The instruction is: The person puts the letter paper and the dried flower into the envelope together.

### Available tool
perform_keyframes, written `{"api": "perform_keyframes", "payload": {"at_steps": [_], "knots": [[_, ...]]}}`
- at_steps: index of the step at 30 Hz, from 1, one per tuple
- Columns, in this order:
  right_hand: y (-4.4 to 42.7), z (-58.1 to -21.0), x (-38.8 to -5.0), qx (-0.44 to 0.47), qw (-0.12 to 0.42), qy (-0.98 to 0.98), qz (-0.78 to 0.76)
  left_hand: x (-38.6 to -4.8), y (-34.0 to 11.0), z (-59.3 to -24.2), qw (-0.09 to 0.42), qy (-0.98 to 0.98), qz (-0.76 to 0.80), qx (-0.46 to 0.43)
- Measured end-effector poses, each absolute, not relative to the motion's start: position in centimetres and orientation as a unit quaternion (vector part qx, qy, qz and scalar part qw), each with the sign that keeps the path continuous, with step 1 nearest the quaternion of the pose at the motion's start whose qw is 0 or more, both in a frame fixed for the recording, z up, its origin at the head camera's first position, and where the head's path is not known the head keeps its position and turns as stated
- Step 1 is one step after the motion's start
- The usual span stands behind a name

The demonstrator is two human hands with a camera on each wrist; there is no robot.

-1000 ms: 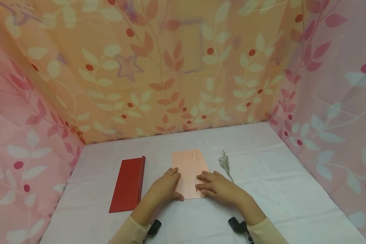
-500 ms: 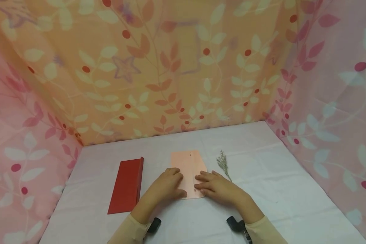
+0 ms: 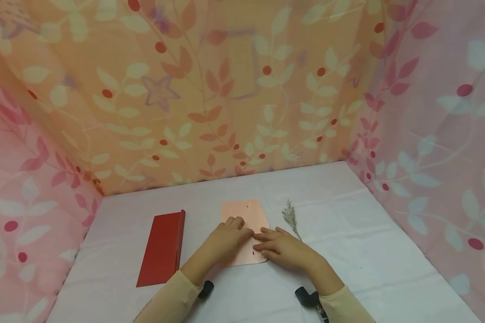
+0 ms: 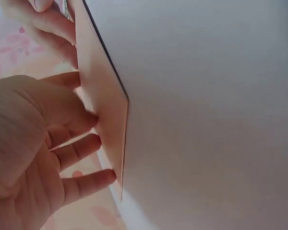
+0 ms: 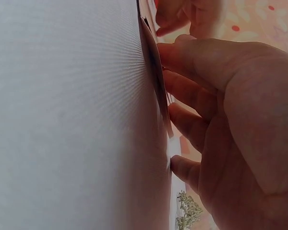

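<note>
A peach-pink paper piece (image 3: 234, 209) lies on the white cloth between the hands, its far right corner slanted and small dark marks near its right part. My left hand (image 3: 225, 240) rests its fingertips on the paper's middle; in the left wrist view several fingertips touch the sheet (image 4: 105, 96). My right hand (image 3: 284, 247) lies over the paper's right edge with fingers spread and touching it. In the right wrist view, the paper's edge (image 5: 156, 72) bows slightly up from the cloth under the fingers. The two hands' fingertips nearly meet.
To the left lies a red folder-like piece (image 3: 161, 251) with a raised right edge. A dried flower sprig (image 3: 290, 216) lies right of the paper, its stem running towards the right hand. Patterned fabric walls (image 3: 226, 112) stand at the back and both sides of the white-covered table (image 3: 380, 260).
My left hand has slid right, from the paper's left edge to its middle, close to the right fingertips. The right hand stays on the right edge. The head view has shifted slightly.
</note>
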State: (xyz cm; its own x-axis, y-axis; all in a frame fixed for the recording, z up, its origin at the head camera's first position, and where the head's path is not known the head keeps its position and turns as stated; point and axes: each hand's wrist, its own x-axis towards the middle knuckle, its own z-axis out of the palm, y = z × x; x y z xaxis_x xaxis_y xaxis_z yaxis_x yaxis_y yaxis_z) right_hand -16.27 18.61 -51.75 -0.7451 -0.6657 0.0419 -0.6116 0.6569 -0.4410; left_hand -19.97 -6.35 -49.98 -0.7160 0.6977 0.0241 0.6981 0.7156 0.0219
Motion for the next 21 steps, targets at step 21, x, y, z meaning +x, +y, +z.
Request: {"api": "perform_keyframes", "payload": {"at_steps": [21], "knots": [[18.23,-51.24,-16.24,-0.344,-0.011,0.908,-0.237,-20.56,-6.93,-49.52,-0.005,-0.926,-0.073,-0.371]]}}
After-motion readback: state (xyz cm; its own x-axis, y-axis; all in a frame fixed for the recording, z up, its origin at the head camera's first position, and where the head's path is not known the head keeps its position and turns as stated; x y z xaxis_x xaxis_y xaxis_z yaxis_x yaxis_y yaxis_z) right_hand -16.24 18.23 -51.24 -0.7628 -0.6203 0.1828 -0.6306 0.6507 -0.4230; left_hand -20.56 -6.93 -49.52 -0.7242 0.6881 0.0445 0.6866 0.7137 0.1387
